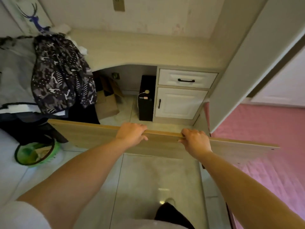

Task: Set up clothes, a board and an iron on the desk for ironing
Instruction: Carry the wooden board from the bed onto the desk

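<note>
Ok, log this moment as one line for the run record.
step: carrying board to desk | left hand: grips top edge | right hand: grips top edge | board: off desk | iron: not seen

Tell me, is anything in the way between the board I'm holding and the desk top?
Nothing visible blocks it. Both hands, left hand and right hand, grip the board along its top edge, and the floor ahead is open up to the desk. The patterned clothes hang at the desk's left end, off the middle stretch.
</note>
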